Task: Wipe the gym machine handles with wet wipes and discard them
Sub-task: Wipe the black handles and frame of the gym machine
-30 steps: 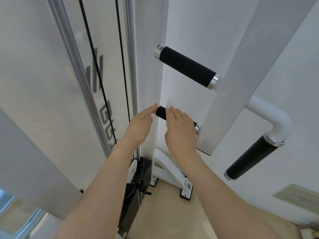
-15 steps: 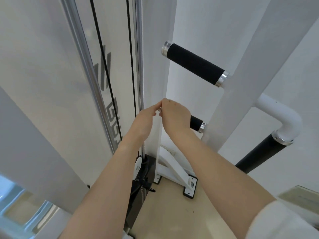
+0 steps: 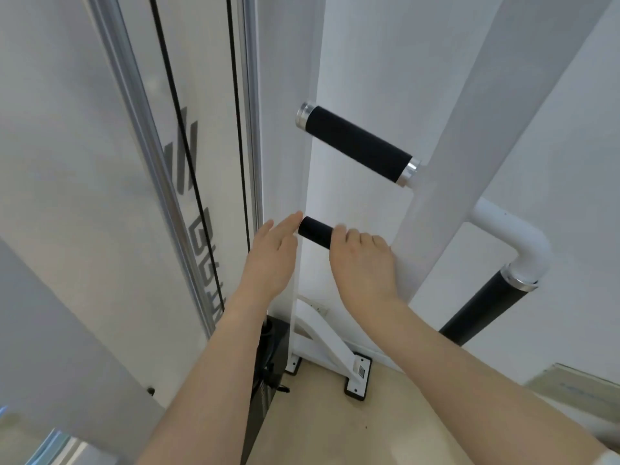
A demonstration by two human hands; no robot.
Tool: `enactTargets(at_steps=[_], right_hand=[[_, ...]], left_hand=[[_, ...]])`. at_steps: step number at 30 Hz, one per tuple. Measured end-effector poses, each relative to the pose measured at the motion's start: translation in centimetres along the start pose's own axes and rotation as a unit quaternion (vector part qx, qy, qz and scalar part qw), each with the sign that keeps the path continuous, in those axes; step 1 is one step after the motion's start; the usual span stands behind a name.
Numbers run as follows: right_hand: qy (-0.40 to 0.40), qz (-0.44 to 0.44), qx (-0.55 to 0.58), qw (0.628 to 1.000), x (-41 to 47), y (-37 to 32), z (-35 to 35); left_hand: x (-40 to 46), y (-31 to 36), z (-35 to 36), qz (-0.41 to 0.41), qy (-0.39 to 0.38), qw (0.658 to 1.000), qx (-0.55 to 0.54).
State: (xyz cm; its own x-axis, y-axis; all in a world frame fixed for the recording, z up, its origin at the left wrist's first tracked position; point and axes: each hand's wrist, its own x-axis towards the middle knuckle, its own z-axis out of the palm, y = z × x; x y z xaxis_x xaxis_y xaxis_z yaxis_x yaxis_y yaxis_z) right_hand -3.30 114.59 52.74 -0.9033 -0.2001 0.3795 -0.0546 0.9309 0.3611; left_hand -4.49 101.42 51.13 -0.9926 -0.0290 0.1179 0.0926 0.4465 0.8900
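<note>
The right hand (image 3: pixel 364 266) covered most of the lower handle (image 3: pixel 313 231); only the free black end of that handle showed, to the left of the knuckles. A pale blurred patch above the right fingers (image 3: pixel 352 238) could have been a wet wipe, but it was too smeared to confirm. The inner end of the lower handle, where it joins the white post (image 3: pixel 469 156), was hidden behind the hand. Both forearms were cut off by the bottom edge of the view, and a white sleeve edge (image 3: pixel 609 459) showed only at the bottom right corner.

The right hand lay over the top of the lower handle with fingers curled down around it, gripping it. The left hand (image 3: pixel 270 260) stood just left of the lower handle, fingers straight and together, with the fingertips (image 3: pixel 295 218) at or touching the handle's free end; contact could not be told for certain. The left hand held nothing.

The upper handle (image 3: pixel 357 147), black with silver end caps, projected from the white post above the lower handle. A third black handle (image 3: pixel 486 308) hung from a white elbow tube to the right of the lower handle, its bottom end hidden behind the right forearm. Two black cables (image 3: pixel 188 162) ran down the machine panel to the left of the lower handle.
</note>
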Motion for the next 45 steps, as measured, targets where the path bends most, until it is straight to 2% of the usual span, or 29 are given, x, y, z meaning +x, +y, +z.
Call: enactTargets(at_steps=[2, 6, 10, 12, 15, 17, 20, 21, 22, 23, 24, 25, 27, 28, 30, 31, 32, 33, 34, 36, 38, 39, 40, 41, 42, 43, 44, 45], right_hand=[[0.019, 0.003, -0.048, 0.999, -0.9, -0.1, 0.3], [-0.041, -0.026, 0.023, 0.999, 1.5, -1.4, 0.1], [0.049, 0.022, -0.005, 0.999, -0.6, -0.1, 1.1], [0.072, 0.018, -0.007, 0.997, -1.2, -0.3, 2.1], [0.063, 0.032, 0.028, 0.997, 1.0, -1.3, 1.7], [0.065, -0.006, 0.086, 0.994, 1.0, -1.1, 1.3], [0.152, -0.133, 0.224, 0.953, -2.0, 0.7, 2.0], [0.143, -0.142, 0.264, 0.943, -3.2, 0.9, 2.1], [0.107, -0.115, 0.326, 0.932, -4.1, 0.7, 2.4], [0.04, -0.042, 0.411, 0.91, -4.5, 0.4, 2.6], [-0.019, 0.042, 0.487, 0.872, -4.8, -0.1, 3.1], [-0.057, 0.138, 0.564, 0.812, -4.9, -0.7, 3.6], [-0.09, 0.321, 0.692, 0.64, -4.8, -1.9, 4.2], [-0.123, 0.393, 0.74, 0.532, -4.4, -2.4, 4.2], [-0.179, 0.472, 0.782, 0.365, -3.4, -3.0, 3.9], [-0.171, 0.489, 0.802, 0.299, -2.8, -3.1, 3.6], [-0.141, 0.504, 0.827, 0.205, -2.4, -3.1, 3.2], [-0.108, 0.516, 0.836, 0.152, -2.0, -2.9, 2.9], [-0.077, 0.524, 0.831, 0.17, -1.8, -2.7, 3.0], [-0.104, 0.462, 0.76, 0.445, -1.7, -2.1, 3.7], [-0.114, 0.36, 0.787, 0.488, -2.0, -2.9, 4.4], [-0.12, 0.35, 0.799, 0.474, -2.2, -2.8, 4.3], [-0.089, 0.326, 0.829, 0.445, -2.6, -2.4, 3.8], [-0.032, 0.347, 0.882, 0.317, -2.7, -2.4, 3.8], [0.018, 0.372, 0.924, 0.093, -2.9, -2.3, 3.8], [0.03, 0.363, 0.923, -0.127, -2.7, -2.4, 3.2], [0.031, 0.353, 0.908, -0.223, -2.6, -2.5, 3.1], [0.029, 0.348, 0.906, -0.242, -2.1, -2.7, 3.1]], left_hand=[[-0.2, 0.0, 0.2, -0.005, -0.001, 1.0, -0.019], [0.0, 0.6, 0.4, -0.011, -0.002, 0.998, -0.054], [0.2, 0.6, 0.1, -0.021, 0.005, 0.998, -0.053], [-0.3, 0.9, 0.1, -0.025, 0.001, 0.996, -0.08], [-0.3, 1.4, 0.0, -0.023, -0.007, 0.996, -0.085], [-0.3, 1.4, -0.2, -0.02, 0.0, 0.997, -0.068], [-0.4, 0.9, -0.1, -0.002, -0.005, 0.998, -0.062], [-0.5, 0.8, 0.0, -0.008, -0.008, 0.997, -0.077], [-0.5, 0.7, 0.0, -0.017, -0.008, 0.996, -0.088], [-0.5, 0.7, 0.0, -0.025, -0.005, 0.995, -0.093], [-0.5, 0.8, -0.1, -0.033, -0.002, 0.995, -0.093], [-0.5, 0.8, -0.1, -0.038, -0.003, 0.995, -0.091], [-0.5, 1.0, -0.1, -0.042, -0.008, 0.995, -0.089], [-0.5, 1.0, 0.0, -0.044, -0.01, 0.995, -0.088], [-0.5, 1.0, 0.0, -0.047, -0.006, 0.995, -0.087], [-0.6, 1.1, 0.0, -0.052, -0.004, 0.995, -0.083], [-0.6, 1.2, 0.0, -0.055, -0.003, 0.995, -0.078], [-0.7, 1.2, 0.0, -0.054, -0.004, 0.996, -0.074], [-0.7, 1.2, -0.1, -0.051, -0.007, 0.996, -0.071], [-0.7, 1.1, -0.2, -0.046, -0.009, 0.997, -0.066], [-0.6, 1.0, -0.2, -0.042, -0.008, 0.997, -0.069], [-0.6, 1.0, -0.1, -0.038, -0.007, 0.997, -0.072], [-0.6, 0.9, 0.0, -0.034, -0.007, 0.997, -0.074], [-0.6, 0.8, 0.0, -0.032, -0.007, 0.997, -0.075], [-0.5, 0.8, 0.1, -0.031, -0.006, 0.997, -0.075], [-0.4, 0.7, 0.1, -0.032, -0.006, 0.997, -0.075], [-0.3, 0.7, 0.1, -0.033, -0.005, 0.997, -0.075], [-0.2, 0.7, 0.1, -0.032, -0.006, 0.997, -0.074]])
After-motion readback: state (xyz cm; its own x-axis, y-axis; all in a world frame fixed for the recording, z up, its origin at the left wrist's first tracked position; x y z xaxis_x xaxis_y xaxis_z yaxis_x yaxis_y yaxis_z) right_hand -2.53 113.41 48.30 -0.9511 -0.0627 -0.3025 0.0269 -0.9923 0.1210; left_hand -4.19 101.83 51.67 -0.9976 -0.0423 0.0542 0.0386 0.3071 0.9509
